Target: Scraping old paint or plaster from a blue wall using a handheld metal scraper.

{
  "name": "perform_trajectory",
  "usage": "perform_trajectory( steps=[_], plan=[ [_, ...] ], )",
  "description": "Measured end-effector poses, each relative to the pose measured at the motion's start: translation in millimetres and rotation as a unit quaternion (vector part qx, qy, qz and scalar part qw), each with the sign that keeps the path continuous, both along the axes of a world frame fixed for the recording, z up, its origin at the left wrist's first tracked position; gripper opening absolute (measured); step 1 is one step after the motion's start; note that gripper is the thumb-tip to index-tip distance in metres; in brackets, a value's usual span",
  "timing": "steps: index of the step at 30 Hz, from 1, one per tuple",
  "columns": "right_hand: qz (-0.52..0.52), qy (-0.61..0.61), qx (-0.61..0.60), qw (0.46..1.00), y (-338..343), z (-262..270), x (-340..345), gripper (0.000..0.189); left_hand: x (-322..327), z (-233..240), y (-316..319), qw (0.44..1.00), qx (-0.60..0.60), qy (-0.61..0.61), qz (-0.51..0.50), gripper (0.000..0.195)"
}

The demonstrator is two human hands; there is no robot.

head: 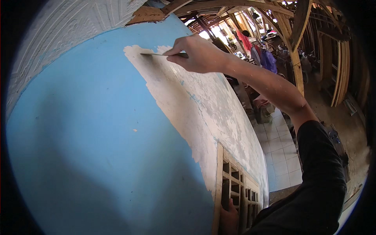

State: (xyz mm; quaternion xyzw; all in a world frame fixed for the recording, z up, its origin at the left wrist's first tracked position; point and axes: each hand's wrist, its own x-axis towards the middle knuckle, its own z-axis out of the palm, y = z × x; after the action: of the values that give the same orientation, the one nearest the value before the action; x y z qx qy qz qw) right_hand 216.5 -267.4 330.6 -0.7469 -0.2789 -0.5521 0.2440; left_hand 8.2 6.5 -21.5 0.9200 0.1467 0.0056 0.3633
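Observation:
My right hand (196, 54) pinches a thin scraper (152, 54) by its handle, most of which my fingers hide. The blade lies at the upper end of a bared, whitish strip (170, 94) of wall, beside the edge of the blue paint (102, 102). Low in the view, my left hand (230, 218) grips the wooden window lattice (235, 188), its lower part cut off by the picture's rim. Right of the bared strip, the wall has patchy grey and white plaster (223, 117) with flecks of blue.
An embossed white ceiling (79, 26) meets the wall at upper left. Beyond the wall's right end are white floor tiles (280, 147), a timber post (298, 70), upright planks (342, 70) and hanging clothes (267, 60). Wooden roof beams (235, 3) cross the top.

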Motion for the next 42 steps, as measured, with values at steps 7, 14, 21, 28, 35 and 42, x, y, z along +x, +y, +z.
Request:
perform_trajectory(
  steps=[7,14,21,28,35,42],
  plan=[
    [0.026,-0.023,0.018,0.999,-1,8,12,0.017,-4,36,-11,0.993,-0.095,0.062,-0.028,0.073],
    [-0.002,-0.003,0.033,0.999,1,11,14,0.018,-3,9,-4,1.0,0.017,0.003,0.01,0.076],
    [0.002,0.003,0.059,0.998,-1,21,20,0.018,0,4,-4,0.999,0.029,-0.02,-0.004,0.079],
    [-0.018,-0.028,0.051,0.998,5,20,11,0.017,0,6,-4,0.999,0.035,-0.012,0.007,0.079],
    [-0.016,-0.016,0.036,0.999,3,24,14,0.018,-5,22,-14,0.998,-0.032,-0.05,-0.007,0.078],
    [-0.002,-0.04,0.018,0.999,11,18,-11,0.012,-8,36,-22,1.0,0.007,-0.006,0.002,0.077]
  ],
)
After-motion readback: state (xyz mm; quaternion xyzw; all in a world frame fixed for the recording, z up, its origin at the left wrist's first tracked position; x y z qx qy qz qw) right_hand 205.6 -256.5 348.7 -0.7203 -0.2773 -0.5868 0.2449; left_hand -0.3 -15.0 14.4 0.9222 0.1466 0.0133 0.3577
